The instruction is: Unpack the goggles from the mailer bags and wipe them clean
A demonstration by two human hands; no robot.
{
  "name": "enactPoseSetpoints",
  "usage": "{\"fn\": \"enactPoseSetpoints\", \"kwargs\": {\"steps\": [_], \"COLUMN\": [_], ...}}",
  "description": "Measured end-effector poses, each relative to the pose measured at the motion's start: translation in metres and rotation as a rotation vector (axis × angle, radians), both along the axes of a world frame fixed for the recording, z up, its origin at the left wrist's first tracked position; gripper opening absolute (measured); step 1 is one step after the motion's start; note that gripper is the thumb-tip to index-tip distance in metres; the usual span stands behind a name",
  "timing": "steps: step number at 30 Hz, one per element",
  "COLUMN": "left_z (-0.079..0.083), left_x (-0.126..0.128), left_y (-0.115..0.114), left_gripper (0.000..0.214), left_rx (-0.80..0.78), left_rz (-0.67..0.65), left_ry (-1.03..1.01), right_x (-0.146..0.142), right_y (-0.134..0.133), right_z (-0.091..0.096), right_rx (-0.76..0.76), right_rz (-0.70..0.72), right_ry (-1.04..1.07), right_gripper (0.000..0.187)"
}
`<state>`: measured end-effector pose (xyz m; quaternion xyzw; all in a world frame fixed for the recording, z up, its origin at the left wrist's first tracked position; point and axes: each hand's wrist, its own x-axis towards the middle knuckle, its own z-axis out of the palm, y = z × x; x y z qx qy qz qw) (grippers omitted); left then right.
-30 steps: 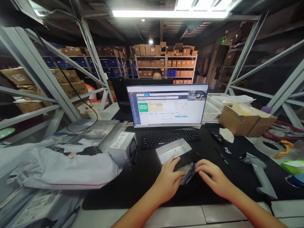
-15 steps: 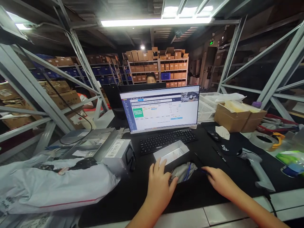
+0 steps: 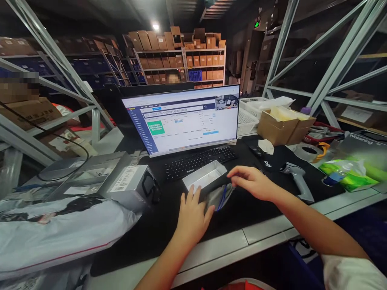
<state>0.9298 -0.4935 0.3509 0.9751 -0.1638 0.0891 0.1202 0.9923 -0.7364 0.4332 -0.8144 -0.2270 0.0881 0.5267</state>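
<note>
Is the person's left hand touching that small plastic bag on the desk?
Touching. The head view shows the left hand flat on the black mat, its thumb side pressed against the plastic bag, with no gap between.

Greyish pouch point(image 3: 215, 197) with seemingly blue stripe, white box point(image 3: 205, 176), black mat point(image 3: 163, 219).

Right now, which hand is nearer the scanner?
Right. The right hand is just left of the scanner, apart from it; the left hand is farther left, on the bag.
</note>
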Motion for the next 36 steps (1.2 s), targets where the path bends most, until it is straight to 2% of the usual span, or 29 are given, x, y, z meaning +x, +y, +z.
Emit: {"fn": "enactPoseSetpoints", "kwargs": {"steps": [2, 5, 7, 9, 12, 16, 18, 21, 26, 28, 30, 32, 34, 36], "left_z": [0.000, -0.001, -0.002, -0.004, -0.007, -0.010, -0.011, -0.014, -0.019, -0.019, -0.019, -0.017, -0.014, -0.013], "left_x": [0.003, 0.008, 0.009, 0.009, 0.008, 0.005, 0.004, 0.004, 0.005, 0.005, 0.003, 0.001, -0.003, -0.006], "left_y": [0.001, 0.005, 0.006, 0.006, 0.003, -0.004, -0.006, -0.008, -0.009, -0.010, -0.011, -0.013, -0.014, -0.016], "left_gripper": [0.034, 0.017, 0.028, 0.047, 0.047, 0.037, 0.035, 0.022, 0.027, 0.028, 0.024, 0.033, 0.048, 0.041], "left_rx": [-0.066, -0.242, -0.348, -0.386, -0.359, -0.321, -0.323, -0.346, -0.360, -0.399, -0.448, -0.459, -0.419, -0.361], "left_rz": [0.013, 0.000, -0.056, -0.132, -0.224, -0.241, -0.231, -0.223, -0.194, -0.183, -0.176, -0.188, -0.214, -0.224], "left_ry": [-0.022, -0.011, 0.020, 0.034, 0.072, 0.129, 0.130, 0.110, 0.055, 0.049, 0.042, 0.029, 0.033, 0.054], "right_x": [0.000, -0.002, -0.004, -0.007, -0.018, -0.045, -0.058, -0.067, -0.054, -0.048, -0.045, -0.045, -0.046, -0.043], "right_y": [0.024, 0.051, 0.059, 0.059, 0.051, 0.037, 0.028, 0.009, -0.029, -0.035, -0.031, -0.022, -0.014, -0.015], "right_z": [0.000, -0.018, -0.034, -0.044, -0.046, -0.035, -0.030, -0.028, -0.046, -0.057, -0.065, -0.070, -0.074, -0.082], "right_rx": [-0.039, -0.300, -0.449, -0.492, -0.551, -0.633, -0.589, -0.486, -0.340, -0.339, -0.355, -0.366, -0.377, -0.386], "right_rz": [0.177, 0.420, 0.470, 0.493, 0.530, 0.480, 0.438, 0.359, 0.030, -0.025, 0.002, 0.080, 0.190, 0.251], "right_ry": [-0.014, -0.077, -0.135, -0.152, -0.142, -0.304, -0.360, -0.362, -0.348, -0.341, -0.348, -0.382, -0.421, -0.444], "right_gripper": [0.022, 0.034, 0.034, 0.033, 0.029, 0.042, 0.052, 0.055, 0.045, 0.039, 0.039, 0.042, 0.044, 0.039]}}
